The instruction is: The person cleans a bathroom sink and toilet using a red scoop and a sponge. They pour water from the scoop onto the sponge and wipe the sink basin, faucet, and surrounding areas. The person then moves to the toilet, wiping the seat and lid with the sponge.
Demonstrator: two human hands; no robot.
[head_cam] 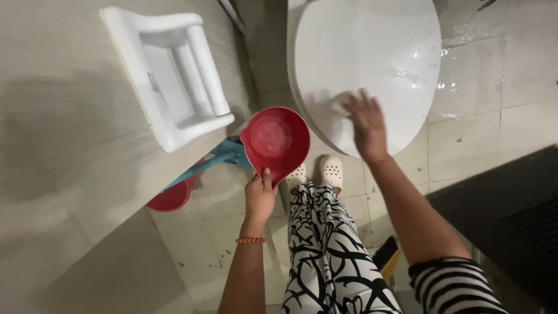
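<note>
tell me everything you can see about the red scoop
The red scoop is a round, glossy plastic dipper with a short handle tapering toward the person. The left hand grips that handle, thumb on top, holding it level and bowl up beside the closed white toilet lid. Its inside looks wet; whether water sits in it is unclear.

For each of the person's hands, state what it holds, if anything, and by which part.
The left hand holds a red scoop by its handle end. The right hand presses something small and pale against the white toilet lid; blur hides what it is.
</note>
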